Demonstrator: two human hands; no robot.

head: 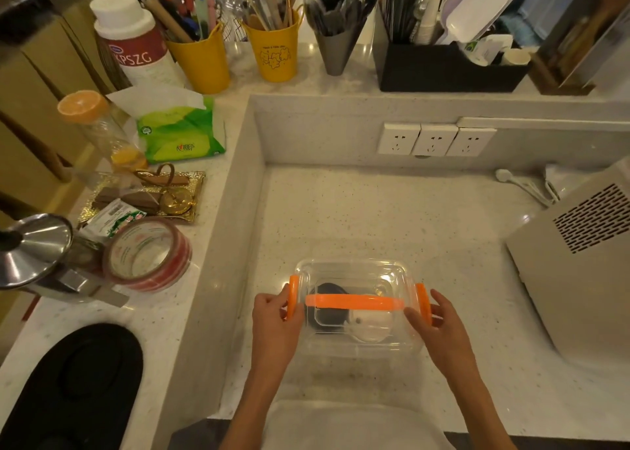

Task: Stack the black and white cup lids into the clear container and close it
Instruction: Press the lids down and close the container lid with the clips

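Left hand is pinching the orange side clip, right hand pinching the other clip. Between the hands sits the clear container on the tabletop, lid on, black lid and white lid inside.

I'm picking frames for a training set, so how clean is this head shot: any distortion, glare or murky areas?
Head view: warm, dim light; wide-angle bending bows the raised ledge and tilts the edges; small glare spots on the clear container lid soften the black lid and white lid inside; left hand and right hand sharp enough; the dark mat at lower left loses detail.
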